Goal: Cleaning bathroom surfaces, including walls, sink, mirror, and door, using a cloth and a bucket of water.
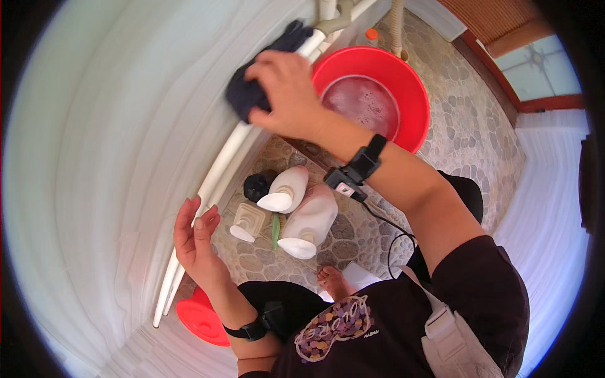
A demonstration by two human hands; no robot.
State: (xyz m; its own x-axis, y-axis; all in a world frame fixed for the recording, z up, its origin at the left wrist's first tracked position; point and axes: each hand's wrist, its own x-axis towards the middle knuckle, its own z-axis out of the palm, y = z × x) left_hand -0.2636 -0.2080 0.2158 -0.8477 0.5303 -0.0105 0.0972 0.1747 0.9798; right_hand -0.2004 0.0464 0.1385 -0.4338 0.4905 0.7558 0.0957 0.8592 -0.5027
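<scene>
A dark, bunched cloth (242, 92) lies over a white pipe (226, 158) that runs along the wall. My right hand (290, 97) is on this cloth, fingers and thumb curved around part of it; the hand is slightly blurred. Lower down, beside the same pipe, my left hand (201, 248) is raised palm up with its fingers loosely bent and nothing in it. To the right of my right hand stands a red basin (411, 101) holding cloudy, pinkish water with some foam (364, 101).
On the pebble-patterned floor (345, 227) stand white bottles (314, 212), a pump bottle (248, 219), a black container (257, 186) and a green-backed brush (276, 231). A red plastic item (203, 319) is by my left forearm. An orange-capped bottle (372, 36) and a ribbed hose (396, 28) are behind the basin.
</scene>
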